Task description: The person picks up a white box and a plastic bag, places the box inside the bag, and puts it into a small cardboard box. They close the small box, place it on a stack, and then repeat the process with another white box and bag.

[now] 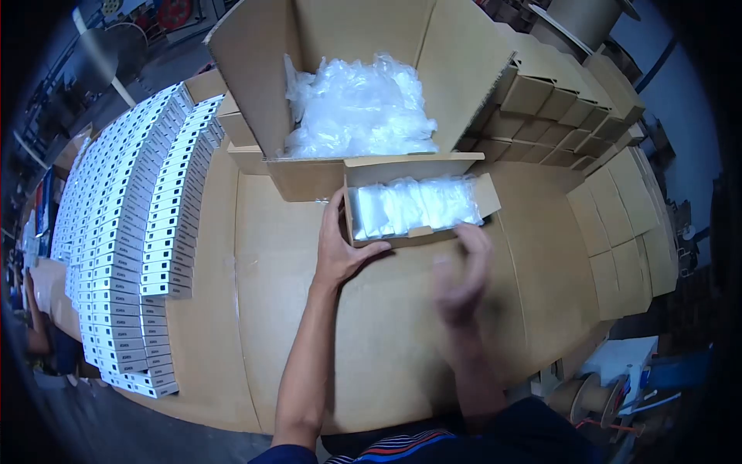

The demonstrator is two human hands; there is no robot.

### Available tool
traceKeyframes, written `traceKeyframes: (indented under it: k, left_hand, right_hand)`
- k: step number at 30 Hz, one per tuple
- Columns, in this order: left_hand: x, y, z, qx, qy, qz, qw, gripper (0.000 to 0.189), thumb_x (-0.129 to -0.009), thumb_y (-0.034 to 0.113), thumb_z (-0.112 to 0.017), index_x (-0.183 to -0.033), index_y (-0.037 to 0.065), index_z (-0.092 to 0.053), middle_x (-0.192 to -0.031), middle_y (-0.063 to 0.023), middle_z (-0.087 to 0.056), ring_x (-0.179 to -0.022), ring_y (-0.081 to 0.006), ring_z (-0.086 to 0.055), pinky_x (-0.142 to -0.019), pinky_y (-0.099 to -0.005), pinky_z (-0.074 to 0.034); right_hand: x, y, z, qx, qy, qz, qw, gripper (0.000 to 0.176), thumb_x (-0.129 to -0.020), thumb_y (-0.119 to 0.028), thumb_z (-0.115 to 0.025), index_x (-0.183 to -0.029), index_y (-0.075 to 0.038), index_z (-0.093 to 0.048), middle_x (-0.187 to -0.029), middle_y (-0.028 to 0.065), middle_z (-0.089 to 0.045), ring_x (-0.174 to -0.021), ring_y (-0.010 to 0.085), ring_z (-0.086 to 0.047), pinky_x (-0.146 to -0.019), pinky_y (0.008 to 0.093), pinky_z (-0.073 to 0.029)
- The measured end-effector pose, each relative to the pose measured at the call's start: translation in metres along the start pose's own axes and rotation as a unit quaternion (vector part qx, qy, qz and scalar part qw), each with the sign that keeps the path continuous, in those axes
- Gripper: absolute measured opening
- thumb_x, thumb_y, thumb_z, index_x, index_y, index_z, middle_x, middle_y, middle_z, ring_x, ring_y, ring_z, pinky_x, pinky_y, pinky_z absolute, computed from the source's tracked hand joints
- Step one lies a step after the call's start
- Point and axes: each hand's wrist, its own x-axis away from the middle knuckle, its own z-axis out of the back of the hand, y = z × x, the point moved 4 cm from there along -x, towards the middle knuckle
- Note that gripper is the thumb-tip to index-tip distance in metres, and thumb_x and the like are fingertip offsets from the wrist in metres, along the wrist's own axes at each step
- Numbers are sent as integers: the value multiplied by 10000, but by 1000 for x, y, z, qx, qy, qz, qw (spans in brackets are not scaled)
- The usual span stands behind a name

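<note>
The left hand grips the left end of the small brown cardboard box full of clear plastic bags on the brown worktop, while the right hand is at its front edge, too blurry to tell its grip

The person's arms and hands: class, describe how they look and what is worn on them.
Both forearms are bare down to the left hand and right hand: no gloves, no watch or bracelet visible. The right hand is motion-blurred, so rings cannot be told. A dark blue sleeve tops the left arm, beside a striped shirt front.
</note>
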Motion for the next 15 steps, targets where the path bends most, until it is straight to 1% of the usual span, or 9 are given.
traceKeyframes:
  k: [1, 2, 5, 7, 10, 11, 13, 14, 15]
  left_hand:
    - [0, -4, -1, 13, 2, -1, 1000, 1186, -580, 238, -1033, -1514, -39, -356, -1432, -181, -533, -1347, -313, -541, -1141, -421, -449]
    - [-2, -4, -3, 27, 3, -4, 1000, 1189, -580, 230, -1033, -1516, -40, -350, -1435, -178, -530, -1349, -310, -538, -1140, -421, -452]
    - [0, 4, -7, 20, 7, -2, 1000, 1245, -588, 224, -1030, -1560, -36, -297, -1440, -182, -517, -1347, -308, -531, -1139, -422, -455]
    - [3, 5, -6, -73, 16, -25, 997, 1284, -578, 220, -1031, -1582, -41, -275, -1437, -191, -511, -1333, -305, -536, -1127, -416, -464]
    - [-4, 8, -6, -145, -23, -29, 989, 1188, -582, 212, -1025, -1534, -39, -360, -1415, -190, -534, -1313, -299, -552, -1110, -405, -474]
    - [-5, 13, -6, -138, -29, 7, 990, 1073, -593, 204, -1014, -1468, -30, -439, -1376, -182, -582, -1275, -291, -587, -1101, -394, -476]
    - [-5, 24, -8, -116, -41, 14, 992, 1022, -597, 199, -1010, -1433, -24, -464, -1351, -177, -610, -1252, -287, -605, -1099, -394, -479]
    - [-7, 27, -8, -106, -44, 16, 993, 997, -600, 197, -1007, -1415, -21, -477, -1338, -174, -624, -1241, -285, -615, -1098, -393, -480]
    - [-3, 24, -5, -125, -51, 32, 990, 1061, -594, 202, -1010, -1459, -31, -442, -1347, -173, -631, -1252, -286, -616, -1106, -392, -478]
  right_hand:
    - [15, 41, 7, -91, 48, -178, 979, 629, -865, -50, -688, -1453, 10, -475, -1473, 213, -495, -1382, 356, -484, -1117, 501, -422]
    - [32, 78, 10, -178, 97, -346, 916, 589, -869, -9, -667, -1429, 17, -489, -1428, 206, -534, -1349, 319, -519, -1067, 446, -485]
    - [27, 131, 3, -334, -84, -313, 885, 649, -881, 36, -670, -1477, 29, -414, -1413, 166, -535, -1362, 279, -496, -1088, 387, -464]
    - [0, 128, -2, -333, -118, -261, 899, 618, -854, -2, -751, -1407, 54, -479, -1346, 170, -584, -1272, 243, -555, -1039, 376, -507]
    - [-48, 116, -2, -269, -245, -249, 897, 750, -807, -52, -845, -1435, 49, -447, -1353, 170, -577, -1259, 224, -557, -1045, 387, -516]
    - [-51, 125, -9, -275, -255, -213, 902, 823, -775, -79, -879, -1452, 38, -425, -1354, 162, -575, -1262, 220, -547, -1022, 391, -525]
    - [-56, 142, -21, -289, -271, -139, 908, 970, -712, -132, -946, -1486, 17, -382, -1354, 145, -570, -1268, 213, -527, -975, 400, -543]
    - [-58, 143, -24, -294, -218, -46, 929, 989, -684, -158, -969, -1477, 7, -401, -1325, 135, -586, -1235, 214, -543, -950, 401, -546]
    - [-53, 139, -20, -299, -239, -90, 919, 949, -661, -186, -984, -1412, -7, -431, -1290, 125, -580, -1207, 216, -541, -967, 402, -528]
